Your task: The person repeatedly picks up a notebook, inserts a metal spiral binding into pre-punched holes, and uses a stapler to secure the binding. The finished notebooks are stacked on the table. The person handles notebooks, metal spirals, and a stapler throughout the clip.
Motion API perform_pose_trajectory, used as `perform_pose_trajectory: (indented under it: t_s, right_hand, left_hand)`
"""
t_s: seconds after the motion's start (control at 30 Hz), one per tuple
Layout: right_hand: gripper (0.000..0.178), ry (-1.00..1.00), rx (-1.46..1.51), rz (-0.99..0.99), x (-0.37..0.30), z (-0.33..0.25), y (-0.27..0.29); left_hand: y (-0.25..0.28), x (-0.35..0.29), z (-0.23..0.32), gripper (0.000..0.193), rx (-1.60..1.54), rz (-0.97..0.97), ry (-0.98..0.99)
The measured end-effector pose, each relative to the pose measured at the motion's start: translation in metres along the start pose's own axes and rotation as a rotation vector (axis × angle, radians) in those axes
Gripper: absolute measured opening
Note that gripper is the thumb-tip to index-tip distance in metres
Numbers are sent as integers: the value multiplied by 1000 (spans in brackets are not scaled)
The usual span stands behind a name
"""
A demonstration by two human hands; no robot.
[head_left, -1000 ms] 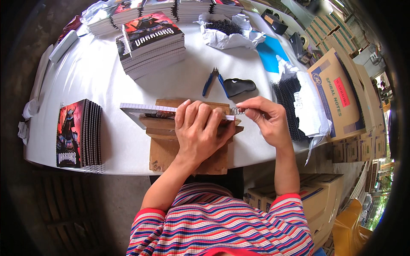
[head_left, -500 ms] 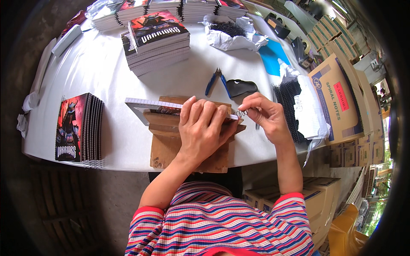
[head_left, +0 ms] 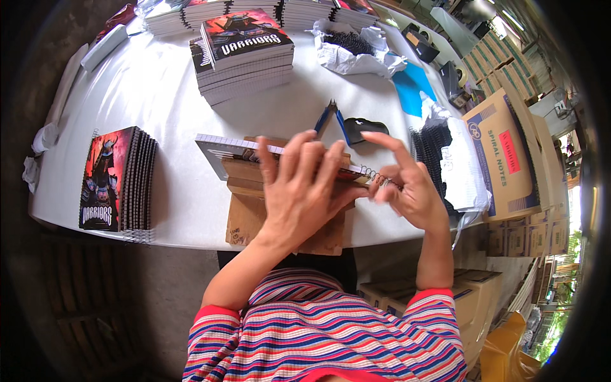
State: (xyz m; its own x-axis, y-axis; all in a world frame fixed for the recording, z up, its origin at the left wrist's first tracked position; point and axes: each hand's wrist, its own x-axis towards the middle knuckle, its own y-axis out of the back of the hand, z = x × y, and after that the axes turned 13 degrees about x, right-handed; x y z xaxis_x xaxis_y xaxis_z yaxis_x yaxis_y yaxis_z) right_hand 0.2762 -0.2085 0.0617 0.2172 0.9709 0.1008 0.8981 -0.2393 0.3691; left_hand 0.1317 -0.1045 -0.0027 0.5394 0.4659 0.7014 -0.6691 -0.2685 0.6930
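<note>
A notebook [head_left: 213,145] stands tilted, spine edge up, against a stepped wooden block [head_left: 245,224] at the table's near edge. My left hand [head_left: 296,181] straddles it, thumb on the near side and fingers straightened over the upper edge. From the notebook's right end sticks out a thin dark binding coil [head_left: 369,172]. My right hand [head_left: 410,191] is at the coil's free end, with the thumb and some fingers about it, blurred, and the index finger stretched out above. Just beyond lie blue-handled cutting pliers [head_left: 344,127] and a black pouch-like object [head_left: 364,129].
Coil-bound notebooks [head_left: 105,184] stand in a row at left. A stack of notebooks [head_left: 245,70] rises at the back, near crumpled paper holding black coils [head_left: 350,43]. More black coils [head_left: 428,146] lie in white paper at right, beside a cardboard box [head_left: 503,153].
My left fingers have straightened and spread over the notebook's edge. My right index finger has lifted off the coil and stretched out. The whole view has shifted slightly.
</note>
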Motion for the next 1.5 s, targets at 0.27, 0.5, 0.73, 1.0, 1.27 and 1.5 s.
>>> perform_pose_trajectory:
  t_s: [0.27,0.5,0.73,1.0,1.27,1.5]
  right_hand:
    - [21,113,-123,-89,4,13,9]
    - [27,-79,-42,-149,78,72,86]
    - [30,104,-765,62,73,182,69]
    - [14,458,818,-338,51,67,28]
    - [17,640,659,-553,55,48,5]
    - [12,573,248,-416,57,36,1]
  left_hand:
    - [-2,-6,-20,33,-47,26,22]
    - [4,-4,-31,28,-137,52,-24]
    - [15,-15,-36,41,-112,-14,-53]
    - [16,-16,-25,44,-80,-30,49]
    - [17,-20,-23,43,-105,-28,59]
    - [17,-18,-25,41,-97,-14,53]
